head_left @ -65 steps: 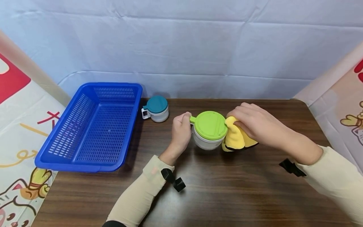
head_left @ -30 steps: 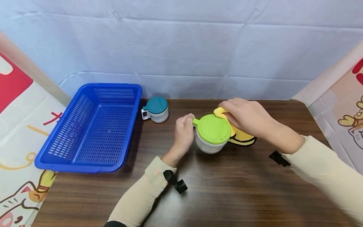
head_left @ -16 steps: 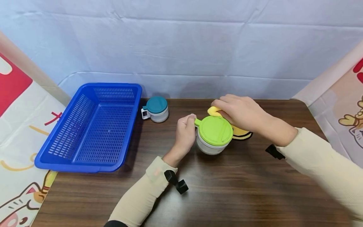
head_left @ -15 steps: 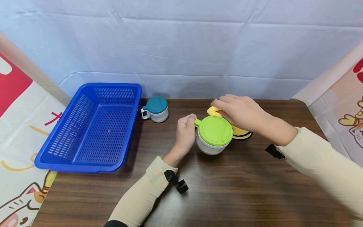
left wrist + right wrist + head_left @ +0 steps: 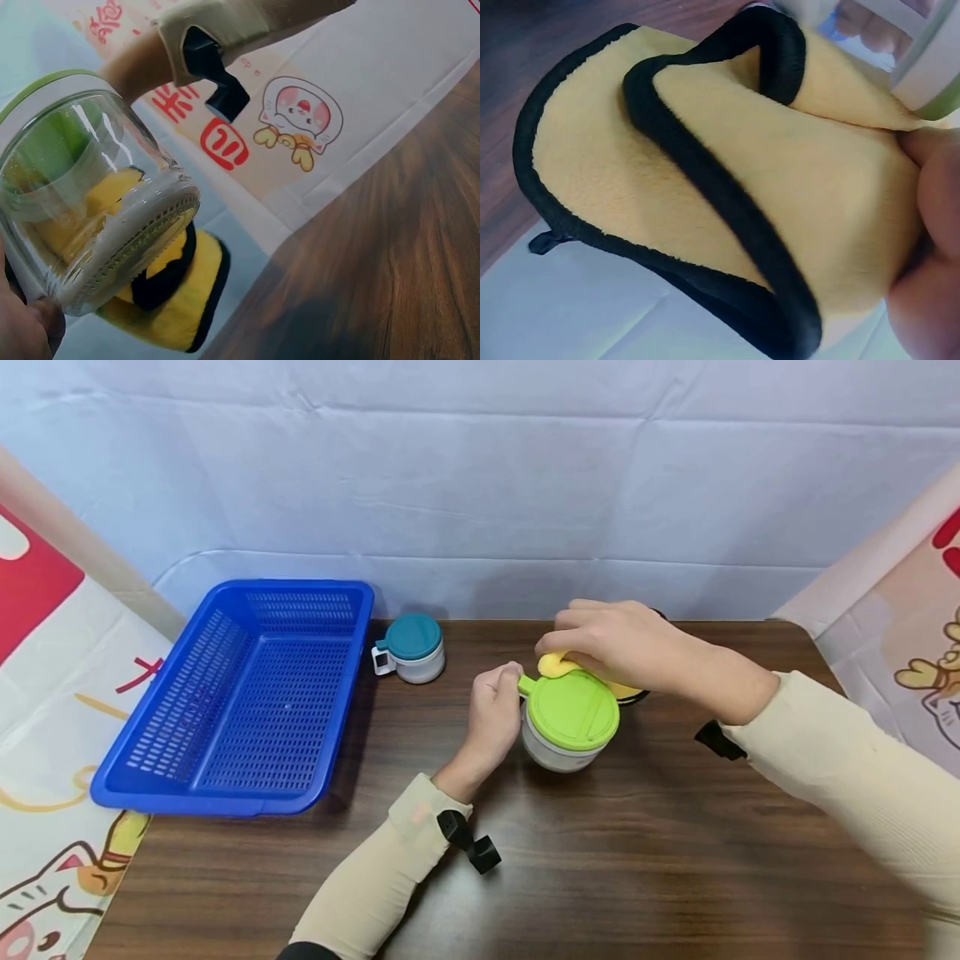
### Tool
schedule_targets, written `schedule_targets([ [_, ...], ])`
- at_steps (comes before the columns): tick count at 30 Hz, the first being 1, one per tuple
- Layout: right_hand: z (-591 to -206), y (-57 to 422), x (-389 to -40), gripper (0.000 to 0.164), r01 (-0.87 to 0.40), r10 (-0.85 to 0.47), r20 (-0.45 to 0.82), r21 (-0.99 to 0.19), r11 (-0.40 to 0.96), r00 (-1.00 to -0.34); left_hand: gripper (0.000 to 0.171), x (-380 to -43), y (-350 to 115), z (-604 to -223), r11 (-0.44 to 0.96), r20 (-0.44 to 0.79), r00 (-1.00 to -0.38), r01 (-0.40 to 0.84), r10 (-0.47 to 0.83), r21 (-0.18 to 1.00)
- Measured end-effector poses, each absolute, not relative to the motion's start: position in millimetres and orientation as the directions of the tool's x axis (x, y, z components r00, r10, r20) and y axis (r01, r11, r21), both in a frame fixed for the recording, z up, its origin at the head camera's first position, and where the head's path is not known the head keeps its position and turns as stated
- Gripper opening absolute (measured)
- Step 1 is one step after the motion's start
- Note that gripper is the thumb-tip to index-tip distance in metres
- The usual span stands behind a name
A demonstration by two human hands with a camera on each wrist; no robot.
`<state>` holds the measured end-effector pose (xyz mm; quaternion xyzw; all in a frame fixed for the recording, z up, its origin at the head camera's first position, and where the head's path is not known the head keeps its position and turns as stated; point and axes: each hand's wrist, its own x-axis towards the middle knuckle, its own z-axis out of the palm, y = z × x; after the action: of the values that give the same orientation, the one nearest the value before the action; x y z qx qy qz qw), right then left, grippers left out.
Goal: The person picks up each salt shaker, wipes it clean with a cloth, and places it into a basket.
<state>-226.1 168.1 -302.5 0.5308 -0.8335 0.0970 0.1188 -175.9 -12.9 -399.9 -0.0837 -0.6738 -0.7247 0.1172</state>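
A clear glass jar (image 5: 112, 210) with a light green lid (image 5: 574, 710) is held up over the table, tilted in the left wrist view. My left hand (image 5: 493, 708) grips it by the handle at its left side. Against the lid's far edge, my right hand (image 5: 615, 642) pinches a yellow cloth (image 5: 557, 666). Black edging runs round this folded cloth in the right wrist view, where it hangs loose below the fingers (image 5: 939, 195). Most of the handle is hidden behind my left fingers.
A smaller jar with a teal lid (image 5: 413, 637) and white handle stands at the table's back. Left of it sits a blue perforated basket (image 5: 322, 781). The brown wooden table (image 5: 600, 877) meets a pale cloth backdrop (image 5: 480, 485).
My right hand has slid the yellow cloth leftward and back, from the jar's right side round to the lid's far edge. The left hand and jar have shifted slightly right.
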Motion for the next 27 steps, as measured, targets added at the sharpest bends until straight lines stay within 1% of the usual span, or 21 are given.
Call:
schedule_targets([
  [3, -299, 163, -226, 0.039, -0.916, -0.879, 0.274, -0.023, 0.4, -0.39, 0.042, -176, -13, -400, -0.066, 0.286, -0.956, 0.29, -0.058, 0.955],
  [12, -297, 153, -228, 0.044, -0.948, -0.912, 0.263, -0.049, 0.314, -0.315, 0.042, -177, -13, -404, -0.071, 0.295, -0.953, 0.299, -0.061, 0.952],
  [16, -297, 153, -228, 0.045, -0.949, -0.916, 0.253, -0.043, 0.312, -0.312, 0.041, -176, -12, -405, -0.077, 0.297, -0.952, 0.302, -0.071, 0.95],
  [27, -296, 154, -226, 0.045, -0.94, -0.916, 0.217, -0.026, 0.34, -0.337, 0.041, -176, -12, -407, -0.081, 0.301, -0.949, 0.308, -0.09, 0.948],
])
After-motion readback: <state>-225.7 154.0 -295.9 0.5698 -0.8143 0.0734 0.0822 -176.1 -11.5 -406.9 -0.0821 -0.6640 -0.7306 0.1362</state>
